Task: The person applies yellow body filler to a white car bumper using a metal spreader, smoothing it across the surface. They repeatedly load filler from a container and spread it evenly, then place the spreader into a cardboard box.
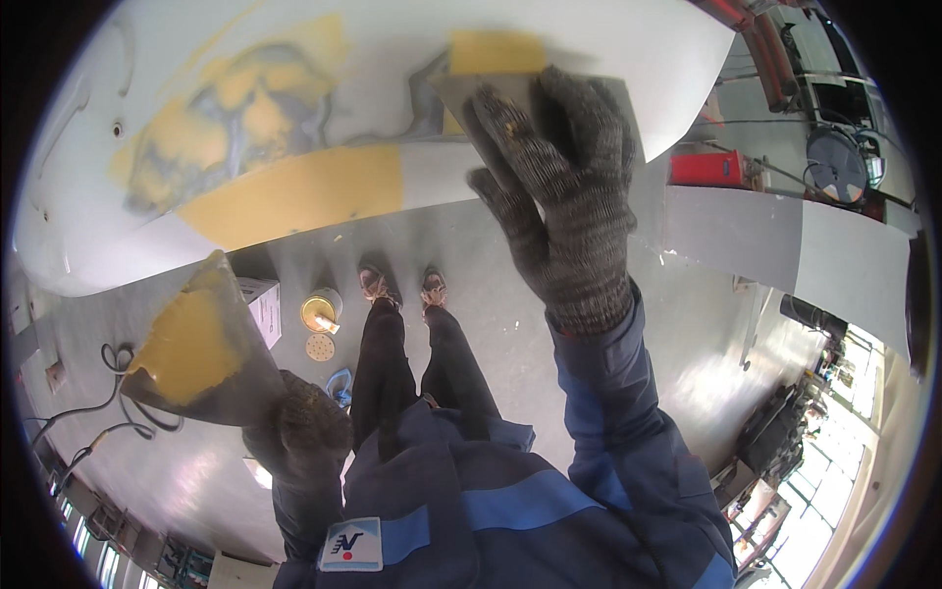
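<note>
A white curved panel bears patches of yellow filler and grey sanded areas. My right hand, in a dark knitted glove, grips a flat grey scraper that lies against the panel over a yellow patch. My left hand, also gloved, holds a wide metal spatula loaded with yellow paste, below the panel at lower left.
On the floor stand a tin, a box and a perforated disc. Hoses lie at left. At right are a grey ledge, a red box and workshop clutter.
</note>
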Tool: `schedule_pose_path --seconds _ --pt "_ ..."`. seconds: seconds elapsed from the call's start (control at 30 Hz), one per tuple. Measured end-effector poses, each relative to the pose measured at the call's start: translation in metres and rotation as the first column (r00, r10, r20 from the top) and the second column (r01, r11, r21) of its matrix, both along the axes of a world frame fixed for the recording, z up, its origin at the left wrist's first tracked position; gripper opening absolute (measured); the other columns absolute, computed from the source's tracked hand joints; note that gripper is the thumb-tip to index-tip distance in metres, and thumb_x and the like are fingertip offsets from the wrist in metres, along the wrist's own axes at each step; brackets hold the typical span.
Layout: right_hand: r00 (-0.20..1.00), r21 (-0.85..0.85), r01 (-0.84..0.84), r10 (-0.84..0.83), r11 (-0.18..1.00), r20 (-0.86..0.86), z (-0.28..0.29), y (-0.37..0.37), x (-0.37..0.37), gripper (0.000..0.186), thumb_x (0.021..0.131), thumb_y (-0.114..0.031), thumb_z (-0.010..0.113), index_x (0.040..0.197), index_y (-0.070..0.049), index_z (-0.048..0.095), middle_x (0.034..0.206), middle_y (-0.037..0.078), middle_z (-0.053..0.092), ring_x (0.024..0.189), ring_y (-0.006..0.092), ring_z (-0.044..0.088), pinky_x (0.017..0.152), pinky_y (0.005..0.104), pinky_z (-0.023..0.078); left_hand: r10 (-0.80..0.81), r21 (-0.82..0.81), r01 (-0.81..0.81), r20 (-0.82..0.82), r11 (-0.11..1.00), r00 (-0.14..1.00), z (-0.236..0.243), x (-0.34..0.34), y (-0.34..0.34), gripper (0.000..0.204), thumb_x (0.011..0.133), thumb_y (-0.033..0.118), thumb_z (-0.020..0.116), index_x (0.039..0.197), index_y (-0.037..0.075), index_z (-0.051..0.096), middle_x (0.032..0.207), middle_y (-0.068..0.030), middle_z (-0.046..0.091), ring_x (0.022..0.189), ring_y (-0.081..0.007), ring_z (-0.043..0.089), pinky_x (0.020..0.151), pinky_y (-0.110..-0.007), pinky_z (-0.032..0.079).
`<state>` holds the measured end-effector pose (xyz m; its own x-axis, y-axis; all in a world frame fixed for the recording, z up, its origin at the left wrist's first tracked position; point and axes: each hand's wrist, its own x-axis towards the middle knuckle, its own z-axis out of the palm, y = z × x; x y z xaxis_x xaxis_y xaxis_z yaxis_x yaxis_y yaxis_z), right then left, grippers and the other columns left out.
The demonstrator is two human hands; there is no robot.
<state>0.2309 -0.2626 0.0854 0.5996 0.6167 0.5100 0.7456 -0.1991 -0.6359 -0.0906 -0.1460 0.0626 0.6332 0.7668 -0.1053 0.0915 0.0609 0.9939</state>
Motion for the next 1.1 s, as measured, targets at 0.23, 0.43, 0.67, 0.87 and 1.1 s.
schedule_pose_path --seconds 0.23,0.43,0.67,0.87,1.1 --pt "0.909 -0.176 0.204 -0.12 0.963 0.399 0.0 0.024 0.014 0.051 0.082 -0.02 0.086 0.132 -0.022 0.073 0.143 0.016 0.05 0.132 0.0364 0.049 0.106 0.0447 0.052 0.201 -0.488 -0.112 0.133 0.866 0.971 -0.013 -0.013 0.008 0.023 0.103 0.015 0.06 0.108 -0.007 0.057 0.088 -0.0048 0.062 0.075 -0.0117 0.058 0.069 -0.025 0.048" --pt "0.896 -0.18 0.201 -0.107 0.963 0.431 -0.003 0.033 0.02 0.052 0.082 -0.024 0.086 0.132 -0.025 0.072 0.141 0.017 0.049 0.131 0.0378 0.049 0.107 0.0473 0.05 -0.026 0.138 0.054 -0.198 0.989 0.98 -0.005 -0.004 0.01 0.027 0.102 0.022 0.057 0.106 -0.005 0.059 0.085 -0.0037 0.064 0.069 -0.0123 0.059 0.068 -0.025 0.048" --pt "0.895 -0.231 0.214 -0.096 0.949 0.435 -0.005 0.031 0.017 0.055 0.079 -0.025 0.087 0.132 -0.028 0.072 0.141 0.017 0.048 0.132 0.0389 0.047 0.108 0.0489 0.047 -0.01 -0.148 0.005 -0.03 0.989 1.0 0.0 0.004 0.009 0.019 0.104 0.017 0.058 0.103 -0.002 0.059 0.083 -0.0027 0.063 0.069 -0.0089 0.059 0.06 -0.023 0.046" --pt "0.915 -0.22 0.203 -0.104 0.954 0.391 -0.02 0.023 0.001 0.057 0.078 -0.03 0.086 0.133 -0.03 0.071 0.141 0.018 0.048 0.132 0.0429 0.045 0.108 0.0508 0.045 -0.01 -0.18 0.01 0.004 0.984 1.0 -0.003 0.005 0.005 0.021 0.103 0.015 0.061 0.109 -0.005 0.057 0.082 -0.0031 0.061 0.067 -0.0085 0.057 0.056 -0.022 0.045" --pt "0.921 -0.27 0.251 -0.144 0.93 0.361 -0.051 0.008 -0.023 0.055 0.08 -0.035 0.083 0.134 -0.031 0.071 0.142 0.019 0.046 0.133 0.0455 0.043 0.11 0.0548 0.041 -0.028 -0.283 0.037 0.038 0.958 0.999 0.007 0.011 -0.009 0.025 0.102 0.015 0.062 0.113 -0.006 0.054 0.076 -0.0032 0.058 0.06 -0.0089 0.053 0.052 -0.023 0.043"
